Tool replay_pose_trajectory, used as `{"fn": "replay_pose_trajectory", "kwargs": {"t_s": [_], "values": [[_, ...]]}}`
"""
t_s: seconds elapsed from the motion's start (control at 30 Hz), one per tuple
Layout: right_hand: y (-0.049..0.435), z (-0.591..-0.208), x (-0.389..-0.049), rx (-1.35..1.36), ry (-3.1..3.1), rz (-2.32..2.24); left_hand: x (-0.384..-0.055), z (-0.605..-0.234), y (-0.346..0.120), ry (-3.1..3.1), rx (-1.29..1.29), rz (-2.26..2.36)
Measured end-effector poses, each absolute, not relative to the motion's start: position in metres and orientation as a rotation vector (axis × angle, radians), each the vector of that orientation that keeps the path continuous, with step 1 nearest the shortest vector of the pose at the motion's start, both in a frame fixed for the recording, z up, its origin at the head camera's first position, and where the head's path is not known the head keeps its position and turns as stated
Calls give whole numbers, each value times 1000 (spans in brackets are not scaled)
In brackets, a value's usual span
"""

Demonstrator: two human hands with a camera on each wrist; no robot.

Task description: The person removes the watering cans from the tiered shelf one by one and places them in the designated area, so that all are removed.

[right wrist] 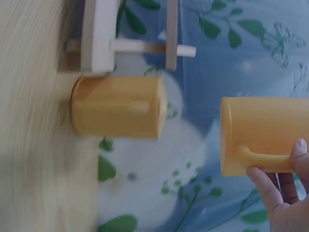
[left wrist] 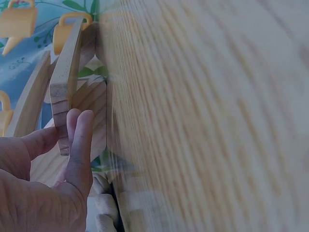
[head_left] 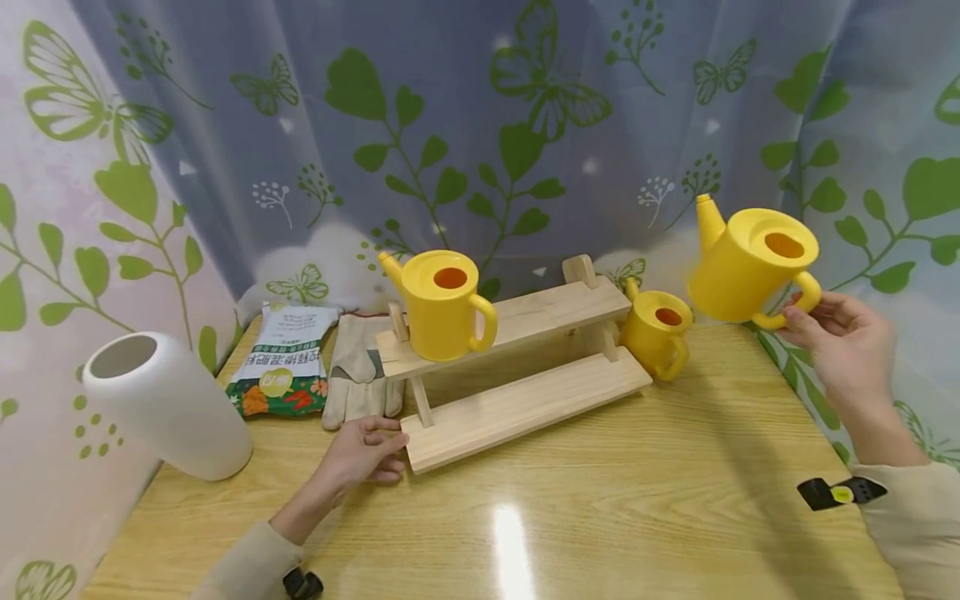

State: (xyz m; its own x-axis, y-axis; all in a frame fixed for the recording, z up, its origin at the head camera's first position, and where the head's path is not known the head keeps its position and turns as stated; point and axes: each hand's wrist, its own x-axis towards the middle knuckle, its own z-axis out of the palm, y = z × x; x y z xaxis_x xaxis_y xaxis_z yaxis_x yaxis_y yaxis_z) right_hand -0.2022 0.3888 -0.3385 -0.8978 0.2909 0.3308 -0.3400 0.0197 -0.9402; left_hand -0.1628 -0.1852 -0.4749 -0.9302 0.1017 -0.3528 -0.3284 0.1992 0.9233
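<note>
Head view: my right hand [head_left: 851, 342] grips a watering can [head_left: 738, 275] by its handle [head_left: 812, 293], aloft right of the wooden shelf [head_left: 551, 310], whose lower board [head_left: 525, 406] my left hand [head_left: 358, 454] pinches, probably for steadiness.

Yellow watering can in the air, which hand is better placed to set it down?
Probably the right hand: it grips the raised can by its handle, while the left hand pinches the lower shelf.

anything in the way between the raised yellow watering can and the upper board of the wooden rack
Another watering can stands on the table between them, beside the right end of the rack; the raised can, held higher, looks able to pass above it.
</note>
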Motion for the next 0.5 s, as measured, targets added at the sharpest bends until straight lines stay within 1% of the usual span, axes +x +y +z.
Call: {"fn": "replay_pose_trajectory", "kwargs": {"t_s": [0.2, 0.5], "values": [[410, -355, -204, -71, -1884, 1945, -162, -476, -185, 2154, -219, 1786], [427, -400, -218, -245, -1913, 1930, -164, -477, -185, 2165, -216, 1778]]}}
